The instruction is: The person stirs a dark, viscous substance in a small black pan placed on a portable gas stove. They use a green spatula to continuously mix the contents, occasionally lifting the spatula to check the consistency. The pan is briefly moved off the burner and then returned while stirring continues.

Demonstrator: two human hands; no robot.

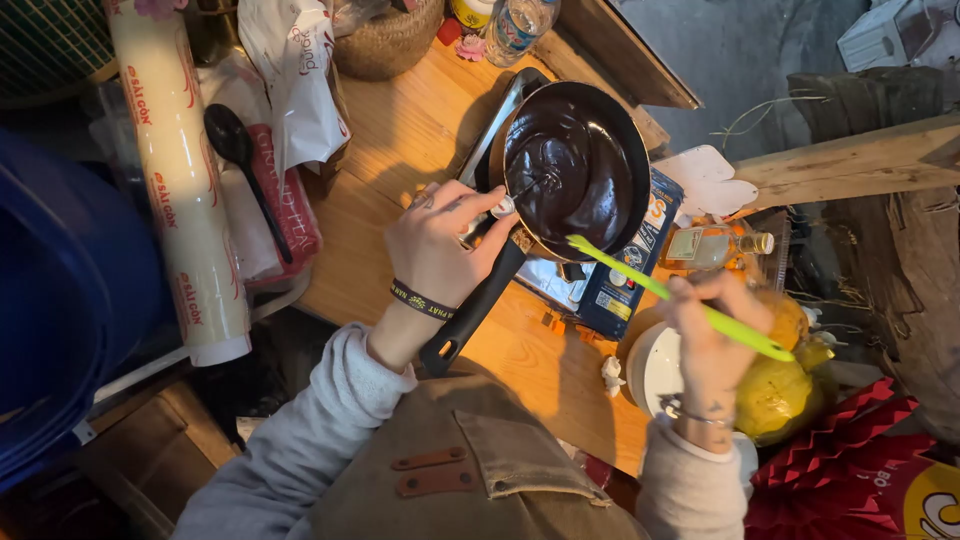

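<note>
Two hands at a pan of dark chocolate

The left hand (437,247) grips a small whisk (512,199) dipped into the black pan (577,165) (glossy, dark mix inside) on the wooden table (400,140); the right hand (712,340) is closed around a green spatula (668,294) touching the pan's rim.

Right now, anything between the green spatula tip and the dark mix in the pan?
Nothing visible. The right hand holds the spatula, its tip at the pan rim; the left hand holds a whisk across the mix.

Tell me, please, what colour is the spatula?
Bright lime green, seen in the head view: spatula.
</note>
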